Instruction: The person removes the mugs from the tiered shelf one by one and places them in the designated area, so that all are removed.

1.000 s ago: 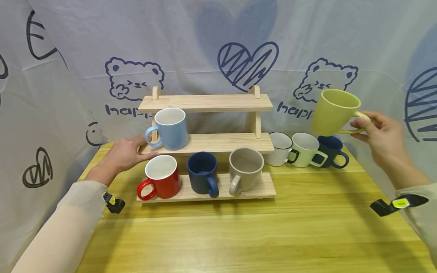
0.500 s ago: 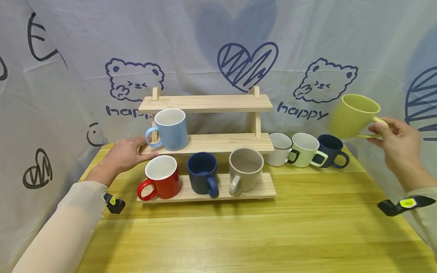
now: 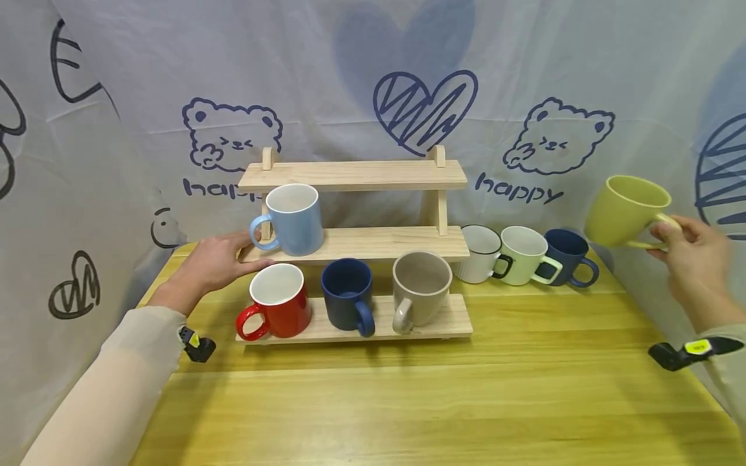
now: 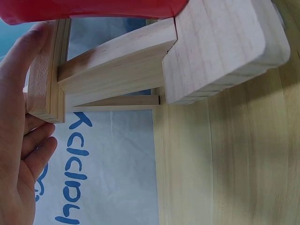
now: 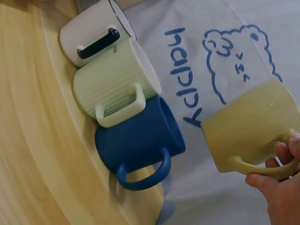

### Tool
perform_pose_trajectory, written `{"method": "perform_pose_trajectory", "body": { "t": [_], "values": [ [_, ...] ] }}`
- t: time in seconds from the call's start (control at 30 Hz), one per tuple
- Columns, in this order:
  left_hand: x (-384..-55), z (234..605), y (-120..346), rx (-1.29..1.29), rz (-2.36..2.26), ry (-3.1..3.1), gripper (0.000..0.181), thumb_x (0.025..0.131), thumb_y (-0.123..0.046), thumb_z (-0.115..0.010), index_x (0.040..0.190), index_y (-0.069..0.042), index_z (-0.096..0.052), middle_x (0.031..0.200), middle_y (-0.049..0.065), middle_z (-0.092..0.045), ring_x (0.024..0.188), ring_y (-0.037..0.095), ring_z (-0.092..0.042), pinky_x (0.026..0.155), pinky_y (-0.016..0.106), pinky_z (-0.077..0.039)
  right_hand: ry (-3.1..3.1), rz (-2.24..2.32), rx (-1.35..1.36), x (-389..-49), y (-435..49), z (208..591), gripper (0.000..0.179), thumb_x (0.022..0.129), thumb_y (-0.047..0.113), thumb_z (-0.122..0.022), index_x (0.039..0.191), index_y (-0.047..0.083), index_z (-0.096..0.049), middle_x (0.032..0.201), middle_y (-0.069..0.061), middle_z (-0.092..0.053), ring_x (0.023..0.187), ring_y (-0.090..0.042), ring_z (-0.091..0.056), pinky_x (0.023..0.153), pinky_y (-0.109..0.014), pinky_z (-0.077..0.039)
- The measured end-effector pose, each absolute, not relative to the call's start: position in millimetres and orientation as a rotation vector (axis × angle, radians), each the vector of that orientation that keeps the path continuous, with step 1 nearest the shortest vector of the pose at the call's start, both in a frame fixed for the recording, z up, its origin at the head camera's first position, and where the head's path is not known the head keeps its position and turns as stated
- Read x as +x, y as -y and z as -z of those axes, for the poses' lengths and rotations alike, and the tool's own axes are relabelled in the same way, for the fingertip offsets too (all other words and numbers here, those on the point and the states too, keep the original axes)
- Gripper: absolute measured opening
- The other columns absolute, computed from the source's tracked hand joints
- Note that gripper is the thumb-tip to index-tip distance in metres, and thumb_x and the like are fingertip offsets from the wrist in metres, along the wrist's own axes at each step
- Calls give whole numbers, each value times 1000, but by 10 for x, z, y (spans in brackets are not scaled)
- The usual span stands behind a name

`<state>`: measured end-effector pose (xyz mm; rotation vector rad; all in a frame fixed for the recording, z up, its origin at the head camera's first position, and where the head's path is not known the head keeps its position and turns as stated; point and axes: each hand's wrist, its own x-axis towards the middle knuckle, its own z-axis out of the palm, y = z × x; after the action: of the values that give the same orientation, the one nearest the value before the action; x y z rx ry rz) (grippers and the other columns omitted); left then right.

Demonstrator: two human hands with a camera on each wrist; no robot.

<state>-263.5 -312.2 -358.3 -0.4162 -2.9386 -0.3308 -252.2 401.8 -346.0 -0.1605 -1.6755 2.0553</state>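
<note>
My right hand point(image 3: 699, 259) holds a yellow mug point(image 3: 625, 210) by its handle, in the air at the far right. In the right wrist view, the yellow mug point(image 5: 255, 126) hangs apart from the dark blue mug point(image 5: 138, 138) on the table. My left hand point(image 3: 215, 262) grips the left end of the middle board of a wooden shelf rack point(image 3: 387, 244), thumb above and fingers below in the left wrist view. Beside that hand, a light blue mug point(image 3: 298, 226) stands on the middle board. A red mug point(image 3: 285, 310) stands on the bottom board just below.
A navy mug point(image 3: 344, 301) and a taupe mug point(image 3: 422, 298) share the bottom board. Right of the rack, a white mug point(image 3: 474, 262) with a black handle, a pale green mug point(image 3: 519, 262) and a dark blue mug point(image 3: 559, 259) stand in a row near the curtain point(image 3: 326, 65).
My right hand has carried the yellow mug to the right and slightly down, clear of the dark blue mug. My left hand has stayed on the rack.
</note>
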Motion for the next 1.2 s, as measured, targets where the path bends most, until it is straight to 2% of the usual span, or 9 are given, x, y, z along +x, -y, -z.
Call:
{"method": "perform_pose_trajectory", "body": {
  "t": [0.27,0.6,0.97,1.2],
  "values": [
    [-2643,3602,3127,-429,347,2914,84,83,-71,-59,137,-7,-56,114,16,-66,105,38,-60,92,57,-46,1584,-2083,-298,-2576,-4089,3583,24,94,-2,-60,81,14,-72,70,5,-68,66,-1,-64,51,-17,-54],
    [-2656,3594,3127,-421,338,2915,84,83,-72,-58,137,-8,-56,113,15,-66,101,36,-60,90,56,-47,1634,-1958,-501,-2606,-4140,3730,27,96,2,-59,77,20,-69,71,12,-65,70,0,-58,49,-13,-50],
    [-2647,3614,3145,-425,355,2896,83,84,-69,-60,139,-8,-55,122,17,-65,108,38,-61,94,56,-46,1603,-2019,-506,-2709,-4216,3960,23,94,3,-61,80,18,-69,75,12,-66,73,0,-58,51,-14,-51],
    [-2631,3604,3142,-411,355,2923,86,84,-72,-57,140,-7,-54,123,18,-63,111,39,-58,95,58,-44,1513,-2062,-505,-2745,-4246,4093,21,93,0,-62,82,15,-71,77,7,-66,77,-3,-58,51,-15,-52]
  ]
}}
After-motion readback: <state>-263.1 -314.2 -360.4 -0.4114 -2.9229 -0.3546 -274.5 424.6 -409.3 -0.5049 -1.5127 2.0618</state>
